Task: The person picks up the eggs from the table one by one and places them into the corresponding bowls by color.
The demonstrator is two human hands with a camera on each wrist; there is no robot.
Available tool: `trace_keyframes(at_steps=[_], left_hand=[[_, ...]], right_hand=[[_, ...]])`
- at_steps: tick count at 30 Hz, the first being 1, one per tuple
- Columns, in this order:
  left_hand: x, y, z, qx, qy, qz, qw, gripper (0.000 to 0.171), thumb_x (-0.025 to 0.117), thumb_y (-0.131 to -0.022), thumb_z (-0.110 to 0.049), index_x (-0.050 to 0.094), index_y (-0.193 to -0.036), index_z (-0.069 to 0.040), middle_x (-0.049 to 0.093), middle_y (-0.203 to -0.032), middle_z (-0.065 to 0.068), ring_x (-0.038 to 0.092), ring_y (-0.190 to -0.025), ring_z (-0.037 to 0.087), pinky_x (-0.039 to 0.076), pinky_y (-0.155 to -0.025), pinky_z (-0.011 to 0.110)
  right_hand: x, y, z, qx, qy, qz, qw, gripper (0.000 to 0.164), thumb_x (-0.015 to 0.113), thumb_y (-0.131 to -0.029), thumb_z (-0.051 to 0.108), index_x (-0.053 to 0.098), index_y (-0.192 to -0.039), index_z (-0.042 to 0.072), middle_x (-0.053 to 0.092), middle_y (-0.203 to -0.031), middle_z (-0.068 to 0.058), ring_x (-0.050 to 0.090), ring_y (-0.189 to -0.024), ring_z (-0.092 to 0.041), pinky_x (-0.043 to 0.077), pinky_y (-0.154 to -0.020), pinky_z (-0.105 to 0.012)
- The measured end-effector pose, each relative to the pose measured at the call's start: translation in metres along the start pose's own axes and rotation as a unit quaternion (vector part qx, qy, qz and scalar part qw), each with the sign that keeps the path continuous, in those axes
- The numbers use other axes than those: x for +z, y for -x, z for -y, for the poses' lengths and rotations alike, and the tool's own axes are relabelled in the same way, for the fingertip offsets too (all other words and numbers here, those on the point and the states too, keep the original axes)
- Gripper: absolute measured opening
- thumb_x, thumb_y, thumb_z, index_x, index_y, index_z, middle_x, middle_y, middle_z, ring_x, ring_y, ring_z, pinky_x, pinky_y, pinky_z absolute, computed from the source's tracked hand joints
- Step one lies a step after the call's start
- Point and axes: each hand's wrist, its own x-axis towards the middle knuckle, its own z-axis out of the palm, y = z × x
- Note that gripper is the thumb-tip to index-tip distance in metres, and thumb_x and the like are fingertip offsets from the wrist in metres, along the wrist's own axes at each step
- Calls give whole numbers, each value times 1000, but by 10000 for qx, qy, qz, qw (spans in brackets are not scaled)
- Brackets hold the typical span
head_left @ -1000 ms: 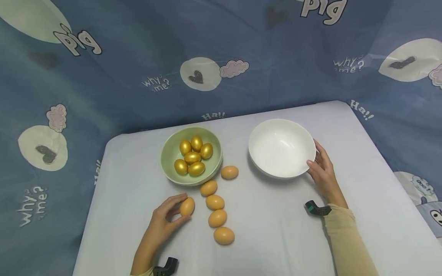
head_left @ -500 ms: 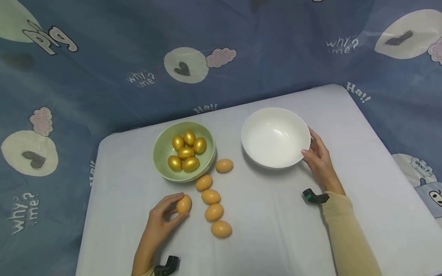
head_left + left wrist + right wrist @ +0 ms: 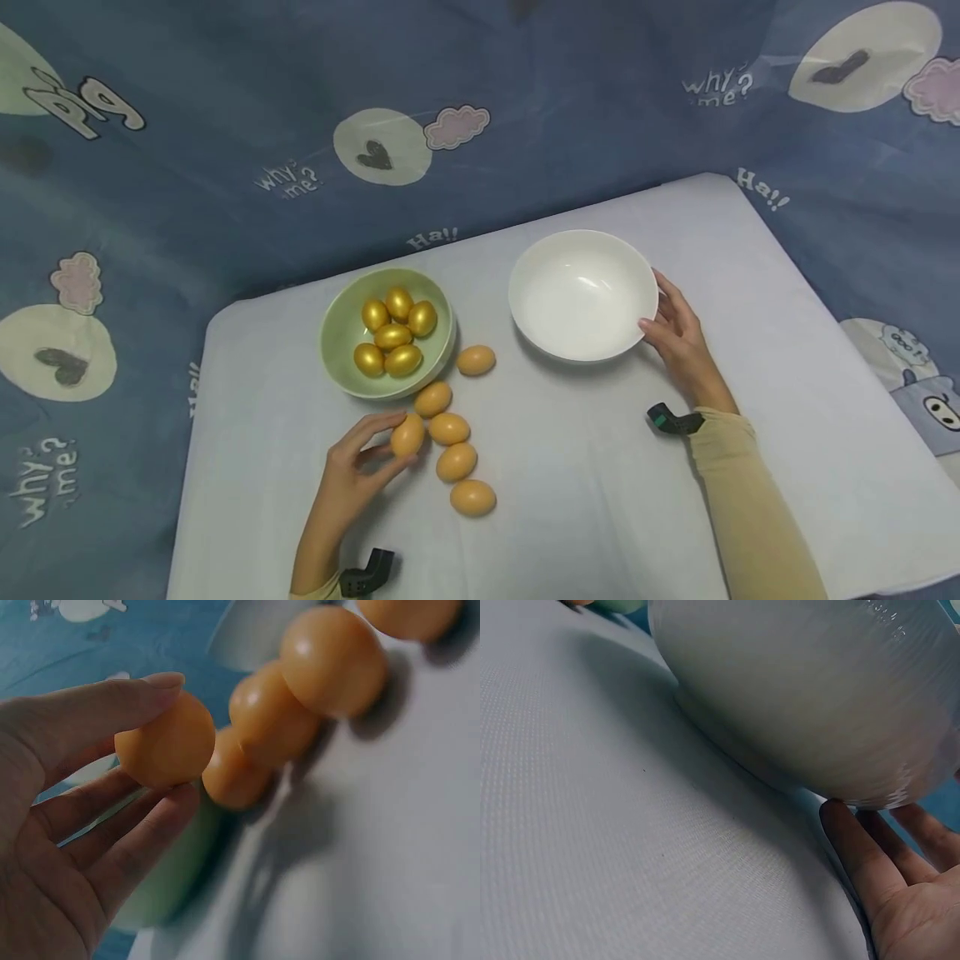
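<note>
My left hand (image 3: 358,467) pinches a brown egg (image 3: 408,436) between thumb and fingertips. In the left wrist view that egg (image 3: 166,742) appears just beside several others. Those eggs (image 3: 456,462) form a slanting row on the white table, with the top one close to the green bowl. Another brown egg (image 3: 476,360) lies right of this bowl. My right hand (image 3: 681,342) grips a white bowl (image 3: 581,300) at its right rim, thumb at the near side. The right wrist view shows the white bowl's outer wall (image 3: 802,697) and fingers against its underside; the thumb is hidden there.
A light green bowl (image 3: 337,367) at the back left holds several golden eggs (image 3: 392,337). Blue printed cloth (image 3: 247,217) hangs behind and around the white-covered table (image 3: 570,475). The table's back edge runs just behind both bowls.
My left hand has carried its egg rightward, closer to the row. My right hand stays on the white bowl's rim. The head view has shifted, so everything sits differently in the frame.
</note>
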Motion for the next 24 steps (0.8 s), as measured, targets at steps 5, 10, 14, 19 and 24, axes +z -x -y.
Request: trace_keyframes(at_steps=[5, 10, 14, 19, 24], left_hand=[[6, -23, -13, 186, 72, 190, 9996, 64, 87, -74, 9, 67, -133, -6, 66, -136, 17, 60, -128, 3, 64, -92, 22], [15, -48, -23, 384, 261, 389, 9982, 62, 87, -77, 5, 66, -134, -7, 65, -137, 16, 61, -128, 4, 64, -94, 23], [21, -67, -29, 511, 429, 458, 9967, 62, 87, -77, 5, 66, -135, -7, 66, -137, 14, 62, -127, 7, 64, -96, 24], [27, -91, -39, 631, 537, 540, 9951, 61, 85, -78, 7, 66, -134, -7, 66, -138, 13, 61, -129, 8, 64, -97, 26], [33, -117, -51, 773, 607, 707, 9926, 59, 85, -78, 7, 67, -133, -8, 66, -138, 12, 62, -128, 11, 65, -94, 29]], right_hand=[[0, -1, 0, -6, -28, 4, 10000, 76, 63, -100, 5, 28, -164, 25, 27, -171, -13, 44, -151, -22, 56, -104, -17], [0, -1, 0, 43, 84, -16, 10000, 76, 65, -99, 9, 29, -164, 27, 27, -171, -13, 42, -152, -27, 55, -105, -16], [1, -2, -1, 28, 182, 13, 9998, 76, 65, -99, 9, 29, -164, 28, 27, -171, -12, 37, -155, -32, 53, -107, -15], [0, -3, 0, 2, 121, 18, 9999, 76, 65, -99, 8, 29, -164, 26, 27, -171, -13, 35, -155, -33, 52, -108, -15], [-2, -3, 1, 62, 101, 35, 9999, 76, 66, -99, 10, 29, -164, 28, 27, -171, -12, 35, -155, -33, 52, -108, -14]])
